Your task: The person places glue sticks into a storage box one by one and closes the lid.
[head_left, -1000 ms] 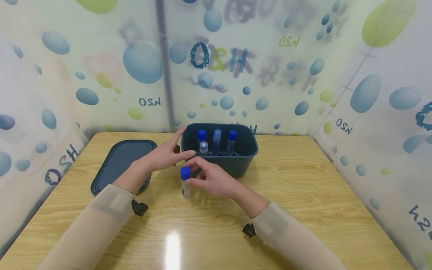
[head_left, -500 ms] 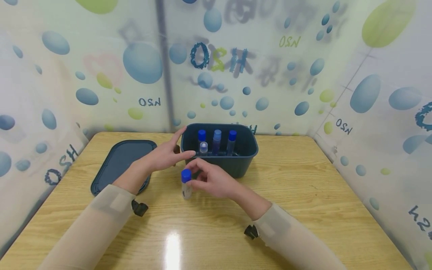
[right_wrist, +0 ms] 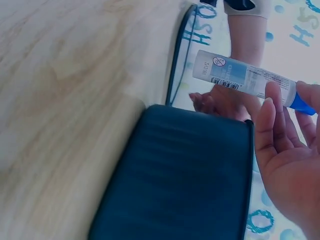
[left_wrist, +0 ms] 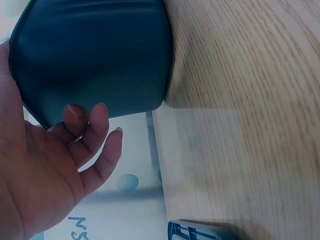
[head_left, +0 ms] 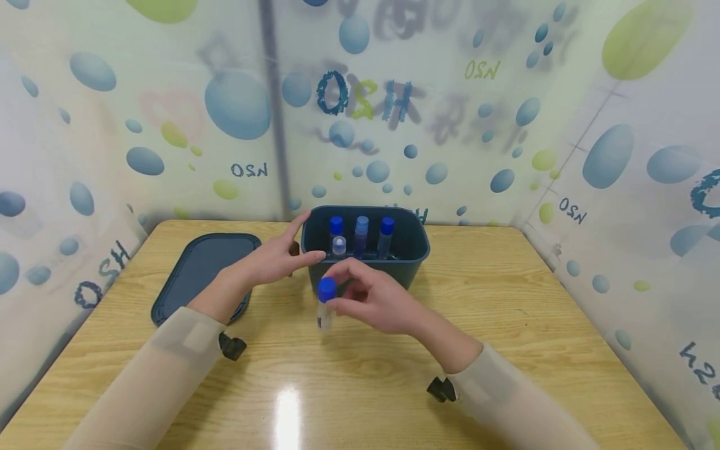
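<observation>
My right hand (head_left: 379,299) pinches a blue-capped clear tube, like a glue stick (head_left: 326,306), near its cap, just in front of a dark blue box (head_left: 402,275). In the right wrist view the tube (right_wrist: 230,75) shows a label with a barcode, and its bottom end appears clear of the table. My left hand (head_left: 275,259) rests at the box's left end, thumb on the front rim and index finger straight towards the back corner. Beside the box wall (left_wrist: 100,60), its other fingers hang loosely bent. Inside the box stand several similar tubes (head_left: 385,237), one with a clear top (head_left: 339,245).
A dark blue lid (head_left: 197,275) lies on the wooden table (head_left: 360,387) to the left, partly behind the left forearm. Patterned curtain-like walls (head_left: 394,125) enclose the table at the back and both sides.
My right hand has carried the blue-capped glue stick a little to the right, along the box front. The left hand and the box have stayed in place.
</observation>
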A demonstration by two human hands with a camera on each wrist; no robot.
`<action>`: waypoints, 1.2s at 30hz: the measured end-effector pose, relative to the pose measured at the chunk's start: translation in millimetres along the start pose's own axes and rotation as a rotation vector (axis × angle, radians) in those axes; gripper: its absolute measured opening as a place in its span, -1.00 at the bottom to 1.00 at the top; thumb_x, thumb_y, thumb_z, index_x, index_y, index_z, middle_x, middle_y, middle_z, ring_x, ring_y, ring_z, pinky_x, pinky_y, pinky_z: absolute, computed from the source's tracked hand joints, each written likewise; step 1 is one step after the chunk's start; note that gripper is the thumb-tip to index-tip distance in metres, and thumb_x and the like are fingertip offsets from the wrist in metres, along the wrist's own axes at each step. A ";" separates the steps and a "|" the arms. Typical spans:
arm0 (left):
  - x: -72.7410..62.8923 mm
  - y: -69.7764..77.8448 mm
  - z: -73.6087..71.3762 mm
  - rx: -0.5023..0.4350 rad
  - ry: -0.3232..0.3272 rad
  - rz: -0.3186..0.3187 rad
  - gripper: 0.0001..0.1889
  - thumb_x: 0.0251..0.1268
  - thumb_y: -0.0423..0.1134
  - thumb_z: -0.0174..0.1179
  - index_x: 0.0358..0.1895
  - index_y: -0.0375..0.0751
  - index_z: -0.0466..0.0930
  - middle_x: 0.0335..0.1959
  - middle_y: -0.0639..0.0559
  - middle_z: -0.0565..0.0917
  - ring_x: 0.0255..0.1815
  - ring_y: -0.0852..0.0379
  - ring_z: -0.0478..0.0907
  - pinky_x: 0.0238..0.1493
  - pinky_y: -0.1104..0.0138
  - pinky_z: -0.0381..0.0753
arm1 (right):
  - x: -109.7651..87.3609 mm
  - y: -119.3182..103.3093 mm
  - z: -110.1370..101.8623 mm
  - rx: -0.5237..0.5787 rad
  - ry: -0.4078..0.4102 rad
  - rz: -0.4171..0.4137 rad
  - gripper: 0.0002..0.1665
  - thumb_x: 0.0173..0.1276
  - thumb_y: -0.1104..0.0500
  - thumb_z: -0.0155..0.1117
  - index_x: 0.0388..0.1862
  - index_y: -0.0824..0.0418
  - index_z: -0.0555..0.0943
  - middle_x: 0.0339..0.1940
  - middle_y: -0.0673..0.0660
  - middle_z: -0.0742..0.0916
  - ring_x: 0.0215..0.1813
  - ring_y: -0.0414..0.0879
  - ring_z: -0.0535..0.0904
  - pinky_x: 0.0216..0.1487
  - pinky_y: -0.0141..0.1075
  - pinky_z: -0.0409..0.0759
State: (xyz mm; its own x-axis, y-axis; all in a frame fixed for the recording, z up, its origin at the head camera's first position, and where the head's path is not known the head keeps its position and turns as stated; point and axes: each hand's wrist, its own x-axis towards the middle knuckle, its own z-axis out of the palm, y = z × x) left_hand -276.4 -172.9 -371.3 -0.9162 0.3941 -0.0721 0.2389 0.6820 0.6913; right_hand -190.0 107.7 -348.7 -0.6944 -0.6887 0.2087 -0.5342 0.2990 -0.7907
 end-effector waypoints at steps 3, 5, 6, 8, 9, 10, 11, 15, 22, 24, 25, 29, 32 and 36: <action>-0.9 1.0 -0.6 -0.003 -0.004 -0.007 0.17 0.47 0.54 0.17 0.81 0.45 -0.49 -0.25 -0.23 0.67 -0.29 -0.18 0.63 -0.26 0.15 0.58 | -6.4 -4.7 -7.2 0.003 0.033 -0.003 -0.54 0.58 0.21 0.46 0.36 0.10 0.56 -0.01 0.07 0.78 -0.23 -0.17 0.68 -0.13 -0.32 0.72; -1.3 1.1 -1.0 -0.005 -0.005 -0.009 0.17 0.47 0.54 0.17 0.81 0.45 -0.49 -0.24 -0.24 0.67 -0.30 -0.16 0.62 -0.25 0.15 0.58 | -10.7 -7.7 -11.9 0.015 0.057 -0.006 -0.54 0.57 0.23 0.46 0.35 0.11 0.57 0.01 0.06 0.77 -0.22 -0.13 0.69 -0.12 -0.32 0.72; -1.2 1.1 -1.0 -0.006 -0.005 -0.009 0.17 0.47 0.54 0.18 0.81 0.45 -0.49 -0.25 -0.24 0.67 -0.31 -0.14 0.61 -0.24 0.15 0.58 | -12.8 -8.9 -14.1 0.019 0.069 -0.014 -0.55 0.56 0.24 0.46 0.35 0.12 0.57 0.02 0.07 0.77 -0.21 -0.12 0.69 -0.11 -0.31 0.73; -1.2 0.6 -1.0 -0.007 -0.004 -0.010 0.17 0.46 0.54 0.18 0.82 0.44 -0.48 -0.24 -0.24 0.67 -0.32 -0.13 0.61 -0.24 0.15 0.58 | -16.5 -10.9 -18.8 0.025 0.087 -0.029 -0.55 0.56 0.27 0.45 0.34 0.12 0.57 0.04 0.09 0.76 -0.20 -0.09 0.70 -0.09 -0.30 0.75; -1.0 0.3 -1.0 -0.006 -0.003 -0.010 0.17 0.46 0.54 0.18 0.82 0.45 -0.48 -0.25 -0.24 0.66 -0.33 -0.12 0.60 -0.24 0.15 0.58 | -18.2 -11.7 -21.1 0.030 0.095 -0.037 -0.55 0.56 0.28 0.45 0.34 0.13 0.57 0.05 0.09 0.75 -0.19 -0.07 0.70 -0.08 -0.30 0.75; -0.8 0.0 -0.9 -0.005 -0.003 -0.010 0.17 0.46 0.54 0.18 0.82 0.45 -0.48 -0.24 -0.24 0.67 -0.33 -0.12 0.60 -0.24 0.15 0.58 | -20.0 -12.2 -23.7 0.033 0.101 -0.046 -0.55 0.55 0.29 0.45 0.34 0.14 0.57 0.06 0.11 0.75 -0.18 -0.06 0.70 -0.07 -0.29 0.76; -0.6 -0.2 -0.8 -0.004 -0.004 -0.011 0.17 0.46 0.54 0.18 0.82 0.45 -0.48 -0.24 -0.24 0.67 -0.32 -0.13 0.61 -0.24 0.15 0.58 | -21.7 -12.7 -26.1 0.032 0.108 -0.055 -0.55 0.55 0.31 0.44 0.34 0.14 0.57 0.07 0.11 0.75 -0.17 -0.04 0.71 -0.06 -0.28 0.77; 0.3 -0.8 -0.5 -0.004 -0.008 -0.012 0.18 0.46 0.54 0.19 0.82 0.44 -0.48 -0.24 -0.24 0.68 -0.29 -0.20 0.64 -0.25 0.15 0.58 | -28.6 -13.4 -37.7 0.021 0.136 -0.082 -0.55 0.55 0.33 0.43 0.33 0.16 0.57 0.05 0.13 0.74 -0.17 -0.02 0.69 -0.10 -0.27 0.75; 0.6 -1.5 -1.2 -0.006 -0.015 -0.001 0.17 0.47 0.53 0.19 0.81 0.46 -0.49 -0.23 -0.25 0.70 -0.29 -0.23 0.64 -0.25 0.13 0.58 | -40.1 -16.9 -58.1 0.015 0.225 -0.067 -0.58 0.56 0.35 0.41 0.31 0.19 0.57 0.01 0.11 0.72 -0.19 0.01 0.65 -0.16 -0.29 0.69; 0.6 -1.6 -1.6 -0.009 -0.018 0.001 0.16 0.48 0.52 0.18 0.81 0.46 -0.49 -0.23 -0.25 0.70 -0.28 -0.24 0.64 -0.24 0.12 0.58 | -42.4 -16.4 -62.9 0.030 0.263 -0.060 -0.57 0.55 0.36 0.41 0.32 0.21 0.56 -0.01 0.09 0.71 -0.18 0.01 0.64 -0.16 -0.31 0.67; 0.7 -1.7 -1.8 -0.010 -0.020 0.001 0.16 0.48 0.52 0.18 0.81 0.47 -0.49 -0.23 -0.25 0.70 -0.28 -0.24 0.64 -0.24 0.12 0.59 | -43.2 -15.8 -65.3 0.039 0.283 -0.061 -0.57 0.55 0.36 0.40 0.32 0.22 0.56 -0.02 0.08 0.70 -0.18 0.00 0.63 -0.17 -0.32 0.66; 1.1 -1.7 -2.1 -0.018 -0.023 0.004 0.15 0.49 0.52 0.18 0.81 0.46 -0.49 -0.23 -0.26 0.70 -0.27 -0.26 0.65 -0.22 0.12 0.60 | -44.3 -14.9 -74.7 0.048 0.368 -0.104 -0.56 0.55 0.40 0.37 0.34 0.29 0.54 -0.12 0.03 0.69 -0.23 -0.04 0.61 -0.24 -0.34 0.63; 1.4 -1.6 -2.1 -0.021 -0.024 0.003 0.15 0.49 0.52 0.18 0.81 0.47 -0.49 -0.23 -0.26 0.69 -0.27 -0.26 0.65 -0.22 0.12 0.60 | -42.5 -14.7 -82.2 0.068 0.421 -0.146 -0.55 0.54 0.43 0.34 0.34 0.35 0.53 -0.18 0.02 0.69 -0.26 -0.05 0.59 -0.26 -0.35 0.61; 1.8 -1.7 -2.2 -0.022 -0.028 -0.004 0.15 0.48 0.53 0.18 0.80 0.50 -0.49 -0.24 -0.26 0.68 -0.27 -0.25 0.65 -0.21 0.12 0.62 | -38.3 -14.6 -92.0 0.095 0.471 -0.153 -0.56 0.54 0.45 0.33 0.33 0.35 0.54 -0.21 0.02 0.69 -0.28 -0.02 0.59 -0.24 -0.38 0.62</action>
State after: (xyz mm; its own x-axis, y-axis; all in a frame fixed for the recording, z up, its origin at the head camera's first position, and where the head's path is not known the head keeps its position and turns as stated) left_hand -279.2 -174.7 -371.0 -0.9078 0.4085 -0.0946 0.2277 0.6697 0.7068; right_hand -200.0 190.4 -292.2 -0.7657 -0.3404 0.5457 -0.6154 0.1414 -0.7754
